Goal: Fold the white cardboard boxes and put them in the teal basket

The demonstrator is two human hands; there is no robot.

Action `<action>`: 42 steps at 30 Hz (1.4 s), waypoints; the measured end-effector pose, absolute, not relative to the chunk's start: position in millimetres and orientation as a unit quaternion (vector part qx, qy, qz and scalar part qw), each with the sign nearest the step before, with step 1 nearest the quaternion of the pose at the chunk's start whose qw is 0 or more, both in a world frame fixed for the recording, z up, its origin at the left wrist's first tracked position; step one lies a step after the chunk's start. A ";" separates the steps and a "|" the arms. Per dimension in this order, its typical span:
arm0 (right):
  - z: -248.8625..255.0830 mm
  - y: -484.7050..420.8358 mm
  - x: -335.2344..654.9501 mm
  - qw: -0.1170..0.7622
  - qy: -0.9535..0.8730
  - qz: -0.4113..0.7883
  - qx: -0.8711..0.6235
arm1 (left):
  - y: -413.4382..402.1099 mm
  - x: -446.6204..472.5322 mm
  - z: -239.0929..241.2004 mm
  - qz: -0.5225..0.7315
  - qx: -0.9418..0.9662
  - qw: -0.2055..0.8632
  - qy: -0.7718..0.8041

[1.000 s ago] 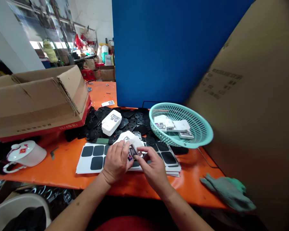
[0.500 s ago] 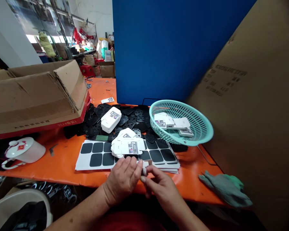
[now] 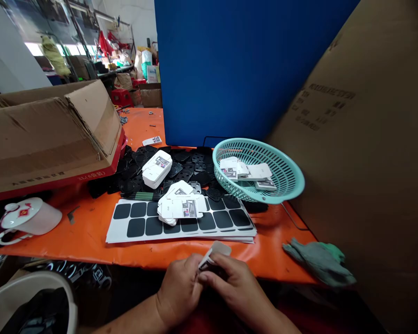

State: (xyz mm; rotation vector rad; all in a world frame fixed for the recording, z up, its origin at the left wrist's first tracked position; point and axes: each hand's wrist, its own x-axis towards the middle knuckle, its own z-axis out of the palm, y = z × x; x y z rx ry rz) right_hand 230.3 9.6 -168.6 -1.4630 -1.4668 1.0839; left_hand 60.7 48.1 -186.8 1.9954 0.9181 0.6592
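Observation:
Both hands meet at a small white carton (image 3: pixel 220 248) just off the table's front edge. My left hand (image 3: pixel 181 286) is closed round its left side. My right hand (image 3: pixel 237 282) pinches the other side between thumb and fingers, and a flap stands up at the top. Something dark shows at the carton's opening, mostly hidden by my fingers. Beyond the hands, flat printed white cartons (image 3: pixel 181 204) lie in a loose pile on sheets of black rounded squares (image 3: pixel 135 227). Farther back, a neat stack of white cartons (image 3: pixel 156 169) rests on black plastic parts (image 3: pixel 184 174).
A mint-green plastic basket (image 3: pixel 292 183) holds several white boxes. On the left are a lidded white mug (image 3: pixel 38 218) and a large cardboard box (image 3: pixel 38 134). Grey-green gloves (image 3: pixel 316 260) lie at the right edge. A blue board (image 3: pixel 251 69) and cardboard sheet (image 3: pixel 365 162) wall the back and right.
Both hands have drawn down toward me with the carton, away from the sheets. Its flap now stands up in clearer view. The whole view has shifted slightly.

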 end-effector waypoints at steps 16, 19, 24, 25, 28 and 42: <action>-221.7 -29.1 231.4 0.551 -0.431 0.428 -0.572 | 32.2 48.9 -197.8 0.248 0.693 0.599 0.314; -223.3 -30.9 231.7 0.558 -0.420 0.457 -0.551 | 31.2 46.3 -201.5 0.259 0.699 0.596 0.298; -215.4 -31.6 228.5 0.572 -0.355 0.526 -0.519 | 29.1 45.7 -201.8 0.299 0.657 0.619 0.308; -214.3 -32.0 228.5 0.564 -0.354 0.541 -0.514 | 29.2 45.6 -201.1 0.299 0.662 0.613 0.312; -214.1 -33.2 229.1 0.541 -0.369 0.566 -0.501 | 30.0 46.3 -199.1 0.289 0.687 0.591 0.309; -191.4 -32.2 241.2 0.529 -0.482 0.525 -0.460 | 31.3 53.5 -172.2 0.300 0.716 0.539 0.327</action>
